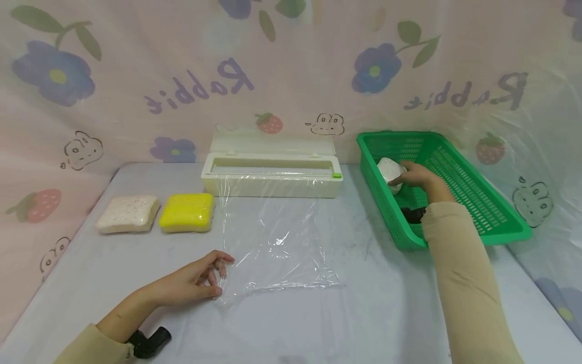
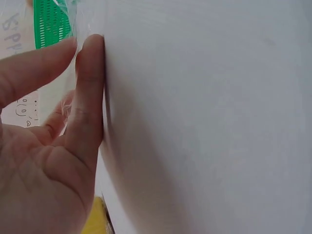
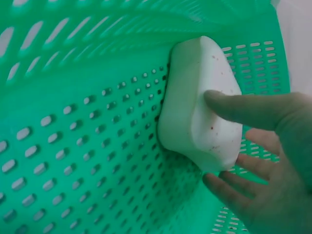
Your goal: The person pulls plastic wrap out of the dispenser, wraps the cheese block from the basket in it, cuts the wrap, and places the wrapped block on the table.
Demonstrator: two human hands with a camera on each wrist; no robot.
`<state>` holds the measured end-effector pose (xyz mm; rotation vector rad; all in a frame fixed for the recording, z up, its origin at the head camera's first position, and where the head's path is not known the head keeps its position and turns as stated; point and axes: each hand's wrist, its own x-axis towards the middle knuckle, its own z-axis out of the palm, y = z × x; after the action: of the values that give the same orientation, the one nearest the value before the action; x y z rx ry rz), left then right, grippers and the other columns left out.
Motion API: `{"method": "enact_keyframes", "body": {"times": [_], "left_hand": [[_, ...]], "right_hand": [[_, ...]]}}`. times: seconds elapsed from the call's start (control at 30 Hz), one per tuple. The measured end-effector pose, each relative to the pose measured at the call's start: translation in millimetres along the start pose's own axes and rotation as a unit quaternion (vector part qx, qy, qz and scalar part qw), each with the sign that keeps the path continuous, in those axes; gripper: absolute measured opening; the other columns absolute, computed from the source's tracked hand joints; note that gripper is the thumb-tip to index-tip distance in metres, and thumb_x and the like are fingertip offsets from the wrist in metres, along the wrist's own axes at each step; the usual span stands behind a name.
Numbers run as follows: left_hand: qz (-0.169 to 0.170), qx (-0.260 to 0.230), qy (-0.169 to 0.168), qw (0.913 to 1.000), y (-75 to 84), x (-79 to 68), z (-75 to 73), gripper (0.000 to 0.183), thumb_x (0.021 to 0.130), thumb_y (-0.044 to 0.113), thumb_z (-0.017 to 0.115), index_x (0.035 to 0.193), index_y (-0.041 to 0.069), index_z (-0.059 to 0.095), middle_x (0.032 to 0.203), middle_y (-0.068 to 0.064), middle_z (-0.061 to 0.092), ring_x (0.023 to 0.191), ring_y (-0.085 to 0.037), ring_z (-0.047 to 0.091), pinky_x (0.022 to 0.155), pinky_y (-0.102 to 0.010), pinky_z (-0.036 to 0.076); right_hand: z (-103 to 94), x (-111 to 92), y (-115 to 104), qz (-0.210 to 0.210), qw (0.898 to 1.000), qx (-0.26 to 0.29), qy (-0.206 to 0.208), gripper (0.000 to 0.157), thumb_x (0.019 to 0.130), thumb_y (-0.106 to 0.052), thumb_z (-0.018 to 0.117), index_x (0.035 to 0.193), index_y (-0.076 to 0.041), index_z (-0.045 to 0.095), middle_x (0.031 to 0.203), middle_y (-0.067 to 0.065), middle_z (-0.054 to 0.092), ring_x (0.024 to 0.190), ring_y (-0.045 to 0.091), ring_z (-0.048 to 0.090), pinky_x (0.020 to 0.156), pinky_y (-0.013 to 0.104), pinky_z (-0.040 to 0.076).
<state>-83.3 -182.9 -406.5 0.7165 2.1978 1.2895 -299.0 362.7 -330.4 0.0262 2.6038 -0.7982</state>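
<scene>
Inside the green basket [image 1: 459, 202], my right hand [image 1: 420, 177] grips a white speckled sponge [image 3: 217, 105]. Its thumb lies across the speckled face, and the fingers are at the lower edge. My left hand [image 1: 197, 280] rests low over the table at the left edge of a clear sheet of cling film [image 1: 273, 242]. Its fingers are loosely bent, with thumb and index apart in the head view and the film's near corner by the thumb. From a white cling film dispenser [image 1: 273, 187] with its lid raised, the sheet stretches toward me.
Left of the film sit a white speckled sponge [image 1: 129, 214] and a yellow sponge [image 1: 187, 212], both glossy as if wrapped. A green slider [image 1: 336, 175] is on the dispenser's front right. A patterned curtain [image 1: 291, 76] hangs behind the white table [image 1: 382, 313].
</scene>
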Motion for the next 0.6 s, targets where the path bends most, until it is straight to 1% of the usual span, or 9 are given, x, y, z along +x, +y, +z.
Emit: {"method": "enact_keyframes", "body": {"times": [0.1, 0.27, 0.33, 0.37, 0.4, 0.5, 0.53, 0.57, 0.6], "left_hand": [[-0.002, 0.002, 0.002, 1.0000, 1.1, 1.2, -0.2, 0.054, 0.090, 0.010, 0.066, 0.136, 0.003, 0.038, 0.103, -0.009, 0.048, 0.078, -0.010, 0.056, 0.069, -0.019, 0.048], [0.003, -0.003, 0.000, 1.0000, 2.2, 1.8, 0.5, 0.055, 0.089, 0.009, 0.066, 0.135, 0.001, 0.037, 0.103, -0.010, 0.047, 0.078, -0.009, 0.055, 0.069, -0.019, 0.049], [0.002, -0.005, -0.002, 1.0000, 2.1, 1.5, 0.8, 0.056, 0.088, 0.009, 0.067, 0.135, 0.001, 0.037, 0.102, -0.010, 0.047, 0.079, -0.009, 0.055, 0.068, -0.019, 0.048], [0.002, -0.005, -0.002, 1.0000, 2.0, 1.4, 1.0, 0.056, 0.088, 0.009, 0.067, 0.135, 0.001, 0.037, 0.102, -0.010, 0.047, 0.079, -0.009, 0.055, 0.068, -0.019, 0.048], [0.003, -0.005, -0.002, 1.0000, 1.6, 1.3, 1.1, 0.056, 0.088, 0.009, 0.067, 0.135, 0.001, 0.037, 0.102, -0.010, 0.047, 0.079, -0.009, 0.055, 0.068, -0.019, 0.048], [0.002, -0.004, -0.005, 1.0000, 0.6, 1.6, 1.5, 0.057, 0.087, 0.009, 0.068, 0.134, 0.001, 0.037, 0.102, -0.009, 0.047, 0.080, -0.009, 0.055, 0.067, -0.018, 0.048], [0.005, -0.002, -0.005, 1.0000, 0.5, 2.0, 1.4, 0.057, 0.087, 0.010, 0.068, 0.134, 0.001, 0.037, 0.102, -0.010, 0.047, 0.080, -0.009, 0.055, 0.067, -0.018, 0.048], [0.006, -0.001, -0.005, 1.0000, 0.5, 2.5, 1.3, 0.057, 0.087, 0.010, 0.068, 0.134, 0.001, 0.037, 0.102, -0.009, 0.047, 0.080, -0.009, 0.055, 0.067, -0.018, 0.048], [0.006, 0.001, -0.005, 1.0000, 0.6, 3.1, 0.9, 0.056, 0.087, 0.010, 0.068, 0.134, 0.001, 0.038, 0.102, -0.009, 0.047, 0.080, -0.009, 0.055, 0.068, -0.018, 0.048]], "right_hand": [[0.2, 2.6, 2.3, -0.004, 0.999, -0.029, 0.024, 0.090, 0.092, -0.029, 0.061, 0.149, 0.009, 0.001, 0.151, 0.038, 0.005, 0.134, 0.057, 0.018, 0.107, 0.065, 0.026], [0.5, 1.1, 5.7, 0.028, 0.997, -0.062, 0.038, 0.095, 0.089, -0.041, 0.064, 0.144, 0.017, 0.013, 0.147, 0.042, 0.013, 0.132, 0.058, 0.019, 0.106, 0.065, 0.028], [1.5, -0.3, 7.4, 0.037, 0.996, -0.068, 0.038, 0.079, 0.087, -0.045, 0.064, 0.128, 0.018, 0.039, 0.123, 0.042, 0.039, 0.110, 0.054, 0.042, 0.095, 0.059, 0.041], [2.3, -1.0, 8.0, 0.038, 0.996, -0.066, 0.038, 0.068, 0.087, -0.046, 0.064, 0.109, 0.015, 0.046, 0.102, 0.036, 0.045, 0.093, 0.047, 0.045, 0.087, 0.053, 0.044], [3.1, -1.5, 8.6, 0.041, 0.996, -0.065, 0.040, 0.060, 0.086, -0.047, 0.064, 0.090, 0.009, 0.044, 0.085, 0.026, 0.040, 0.079, 0.037, 0.041, 0.079, 0.047, 0.043], [5.3, -3.1, 8.7, 0.039, 0.997, -0.056, 0.039, 0.060, 0.086, -0.045, 0.062, 0.092, 0.011, 0.042, 0.087, 0.028, 0.039, 0.082, 0.038, 0.041, 0.081, 0.047, 0.043], [5.6, -3.4, 8.5, 0.037, 0.997, -0.053, 0.036, 0.072, 0.087, -0.044, 0.061, 0.113, 0.020, 0.039, 0.108, 0.039, 0.039, 0.101, 0.048, 0.043, 0.093, 0.054, 0.042], [6.0, -3.6, 7.9, 0.035, 0.998, -0.050, 0.035, 0.086, 0.088, -0.043, 0.061, 0.129, 0.024, 0.027, 0.124, 0.046, 0.031, 0.115, 0.055, 0.037, 0.100, 0.058, 0.038], [6.2, -3.6, 7.4, 0.033, 0.998, -0.044, 0.035, 0.098, 0.089, -0.042, 0.060, 0.138, 0.025, 0.008, 0.137, 0.049, 0.014, 0.126, 0.058, 0.025, 0.106, 0.061, 0.031]]}}
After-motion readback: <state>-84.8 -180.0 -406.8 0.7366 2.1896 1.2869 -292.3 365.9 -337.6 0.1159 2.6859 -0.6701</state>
